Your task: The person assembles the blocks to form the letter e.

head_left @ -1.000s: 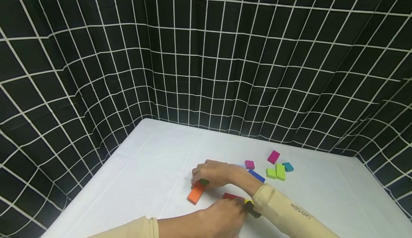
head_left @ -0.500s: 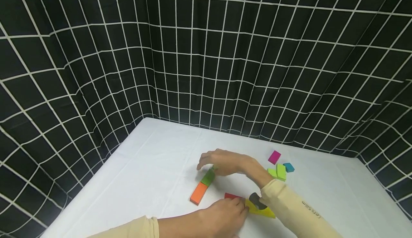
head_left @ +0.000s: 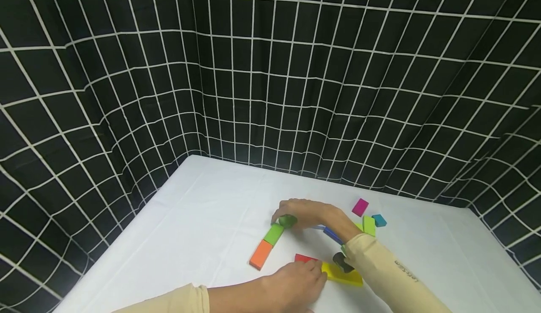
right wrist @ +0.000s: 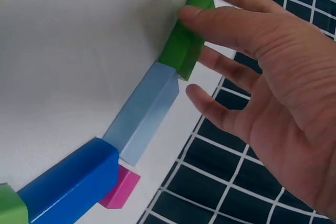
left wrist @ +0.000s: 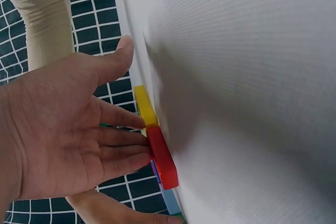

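Note:
My left hand (head_left: 291, 285) lies low over the table, its straight fingertips touching a red block (left wrist: 163, 158) near where it meets a yellow block (left wrist: 145, 106). Thumb and fingers of my right hand (right wrist: 283, 72) pinch a dark green block (right wrist: 178, 51) from opposite sides. This sits in a row between a light green block (head_left: 274, 234) and a light blue block (right wrist: 142, 108); an orange block (head_left: 261, 254) ends the row. A blue block (right wrist: 73, 182) follows the light blue one. In the head view, my right hand and forearm cover part of the row.
Beyond the row lie loose blocks: a magenta block (head_left: 360, 207), a teal block (head_left: 379, 220) and a lime block (head_left: 369, 226). Another magenta block (right wrist: 121, 187) sits beside the blue one. A black gridded curtain (head_left: 270, 68) stands behind the white table (head_left: 203, 195).
My right hand has moved right and away from the orange block, leaving the light green block exposed beside it. My left hand stays nearly still at the red block.

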`<state>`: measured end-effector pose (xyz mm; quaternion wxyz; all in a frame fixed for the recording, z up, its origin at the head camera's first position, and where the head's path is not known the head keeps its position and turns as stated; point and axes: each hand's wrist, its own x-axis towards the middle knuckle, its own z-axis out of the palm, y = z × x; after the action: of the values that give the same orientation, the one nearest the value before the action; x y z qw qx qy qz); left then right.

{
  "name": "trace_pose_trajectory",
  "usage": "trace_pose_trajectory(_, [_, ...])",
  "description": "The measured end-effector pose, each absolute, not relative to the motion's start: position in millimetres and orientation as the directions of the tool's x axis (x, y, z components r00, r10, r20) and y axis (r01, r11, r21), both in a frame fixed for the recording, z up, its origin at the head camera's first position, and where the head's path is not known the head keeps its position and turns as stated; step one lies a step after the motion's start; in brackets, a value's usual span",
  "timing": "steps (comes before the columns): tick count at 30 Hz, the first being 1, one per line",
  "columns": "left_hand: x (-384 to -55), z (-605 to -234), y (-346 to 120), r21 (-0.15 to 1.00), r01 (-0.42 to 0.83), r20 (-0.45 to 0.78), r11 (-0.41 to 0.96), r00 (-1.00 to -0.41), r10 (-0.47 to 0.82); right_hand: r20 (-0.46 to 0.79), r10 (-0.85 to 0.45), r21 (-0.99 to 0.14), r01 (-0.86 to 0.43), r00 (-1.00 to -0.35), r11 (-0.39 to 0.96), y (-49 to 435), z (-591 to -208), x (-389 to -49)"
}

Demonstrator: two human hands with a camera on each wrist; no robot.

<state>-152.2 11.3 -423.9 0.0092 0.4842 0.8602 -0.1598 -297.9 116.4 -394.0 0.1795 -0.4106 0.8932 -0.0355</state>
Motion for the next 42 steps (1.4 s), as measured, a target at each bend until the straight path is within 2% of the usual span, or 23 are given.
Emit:
trace_pose_trajectory(4, [-151.1,-425.1,11.2,-0.300,0.830,-0.167,0.470,-0.531,0.831,-0.277,-0.775,-0.208,-0.752,-0.567,0.625,116.6,-395.1,-297.7])
trace_pose_trajectory(11, [-149.2,-427.0,13.8,-0.357,0.813,-0.136,0.460,-0.532,0.835,-0.220,-0.790,-0.175,-0.773,-0.573,0.610,117.3,-400.8,-296.5])
trace_pose_trajectory(16, [-149.8,-428.5,14.9,-0.343,0.818,-0.157,0.462,-0.534,0.831,-0.212,-0.796,-0.166,-0.782,-0.566,0.600,119.6,-400.8,-296.0])
trace_pose_trajectory(19, [-150.6,-428.3,15.2,-0.310,0.827,-0.173,0.469,-0.534,0.828,-0.229,-0.772,-0.175,-0.755,-0.593,0.632,124.2,-399.3,-296.1])
trace_pose_trajectory(25, [-151.5,-429.0,15.4,-0.278,0.829,-0.225,0.485,-0.547,0.806,-0.264,-0.665,-0.150,-0.652,-0.698,0.743,137.8,-395.0,-296.9])
trace_pose_trajectory(42, [-149.1,-429.7,15.0,-0.308,0.817,-0.187,0.487,-0.554,0.811,-0.247,-0.660,-0.178,-0.637,-0.709,0.750,147.0,-402.2,-297.5])
